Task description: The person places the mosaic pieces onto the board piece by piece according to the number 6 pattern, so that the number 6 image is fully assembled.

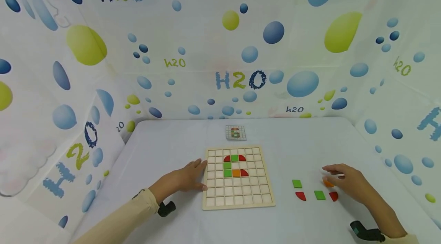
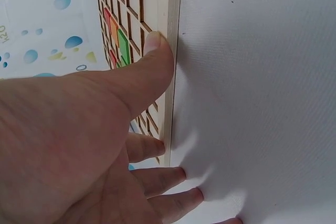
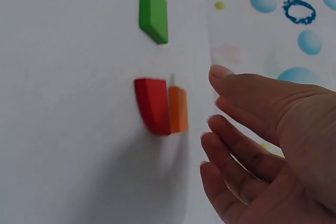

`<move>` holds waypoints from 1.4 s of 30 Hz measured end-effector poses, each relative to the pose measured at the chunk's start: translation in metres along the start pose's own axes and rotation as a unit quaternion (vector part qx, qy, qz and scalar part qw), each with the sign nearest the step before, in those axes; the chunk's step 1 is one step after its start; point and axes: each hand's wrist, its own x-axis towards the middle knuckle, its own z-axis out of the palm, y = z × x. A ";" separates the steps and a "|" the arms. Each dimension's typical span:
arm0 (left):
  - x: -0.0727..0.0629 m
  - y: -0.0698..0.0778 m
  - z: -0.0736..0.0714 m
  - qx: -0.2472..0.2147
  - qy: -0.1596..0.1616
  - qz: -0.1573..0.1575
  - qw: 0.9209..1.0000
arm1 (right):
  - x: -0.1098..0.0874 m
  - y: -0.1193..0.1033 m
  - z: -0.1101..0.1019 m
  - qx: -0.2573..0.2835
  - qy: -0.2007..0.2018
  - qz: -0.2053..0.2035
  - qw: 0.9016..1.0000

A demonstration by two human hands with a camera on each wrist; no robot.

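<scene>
A wooden grid board (image 1: 237, 201) lies on the table, with green, red and orange tiles set in its upper middle cells. My left hand (image 1: 188, 176) rests at the board's left edge; in the left wrist view the thumb (image 2: 152, 66) lies on the frame and the other fingers reach down beside it. My right hand (image 1: 349, 182) hovers over the loose tiles at the right, fingers slightly bent and holding nothing. Closest to it is an orange tile (image 3: 178, 109), partly covered by the hand in the head view. Beside that lies a red quarter-round tile (image 3: 152, 106).
Two loose green tiles (image 1: 319, 195) and another red quarter-round tile (image 1: 301, 196) lie between the board and my right hand. Behind the board is a small pattern card (image 1: 236, 133) showing a coloured figure on a grid. A printed curtain (image 1: 206, 45) stands behind the table.
</scene>
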 end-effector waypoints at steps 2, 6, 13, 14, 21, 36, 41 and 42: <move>0.000 0.000 0.000 -0.001 0.000 0.001 1.000 | -0.002 0.005 0.001 0.006 -0.007 0.004 1.000; -0.001 0.000 0.000 0.001 0.002 0.002 1.000 | -0.006 0.012 0.003 0.023 -0.021 0.009 0.999; -0.002 0.000 0.000 -0.001 0.003 0.010 1.000 | -0.008 0.016 0.006 0.026 -0.025 0.004 0.999; -0.002 0.000 0.000 -0.002 0.003 0.010 1.000 | -0.008 0.016 0.006 0.026 -0.025 0.004 0.999; -0.001 0.000 0.000 0.008 0.003 0.011 1.000 | -0.011 0.016 0.006 0.015 -0.021 -0.005 1.000; -0.003 0.002 -0.001 0.002 0.002 0.006 1.000 | -0.011 0.022 0.008 -0.009 -0.009 -0.026 1.000; -0.003 0.000 0.001 0.003 0.004 0.007 1.000 | -0.011 0.023 0.009 -0.009 -0.004 -0.034 0.999; -0.002 0.000 0.001 0.003 0.004 0.007 1.000 | -0.011 0.023 0.009 -0.007 -0.004 -0.036 0.999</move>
